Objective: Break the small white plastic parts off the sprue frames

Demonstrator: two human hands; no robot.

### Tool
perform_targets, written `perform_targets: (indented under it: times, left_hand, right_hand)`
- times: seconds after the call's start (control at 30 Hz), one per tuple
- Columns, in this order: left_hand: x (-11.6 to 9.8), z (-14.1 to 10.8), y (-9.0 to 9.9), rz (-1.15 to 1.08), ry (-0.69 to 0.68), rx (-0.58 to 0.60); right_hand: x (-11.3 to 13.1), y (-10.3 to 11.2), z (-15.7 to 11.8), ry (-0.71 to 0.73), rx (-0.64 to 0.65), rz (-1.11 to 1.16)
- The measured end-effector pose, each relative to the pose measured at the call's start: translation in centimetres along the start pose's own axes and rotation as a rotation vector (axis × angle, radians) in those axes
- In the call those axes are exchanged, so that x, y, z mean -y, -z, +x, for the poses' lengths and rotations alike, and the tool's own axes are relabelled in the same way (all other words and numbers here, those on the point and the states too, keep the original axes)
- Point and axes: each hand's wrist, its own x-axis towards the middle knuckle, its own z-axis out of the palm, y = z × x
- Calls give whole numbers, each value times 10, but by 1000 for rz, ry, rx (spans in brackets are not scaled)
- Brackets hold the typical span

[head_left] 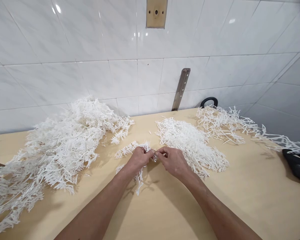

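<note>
My left hand (140,158) is closed around a white branched sprig (139,180), whose feathery ends stick out to the left and below the fingers. Close beside it, my right hand (171,160) pinches at the right end of the sprig, fingertips nearly touching those of the left. What lies between the fingertips is too small to make out. A dense pile of short white sprigs (187,140) lies just behind and right of my right hand. To the left spreads a large heap of white branched pieces (72,143).
Bare-looking white branches (222,123) stretch along the back right, near a black ring-shaped handle (209,99). A black object (298,166) sits at the right edge of the wooden table (240,196). A metal strip (181,89) leans on the tiled wall.
</note>
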Motion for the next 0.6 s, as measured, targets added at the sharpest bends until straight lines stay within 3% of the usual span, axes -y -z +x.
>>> perform_targets:
  times: [0.2, 0.6]
  left_hand:
    - [-6, -4, -1, 11, 28, -53]
    - [-9, -5, -1, -54, 67, -38]
  right_hand:
    - [-2, -9, -1, 27, -57, -79]
    - [-3, -18, -6, 152, -156, -178]
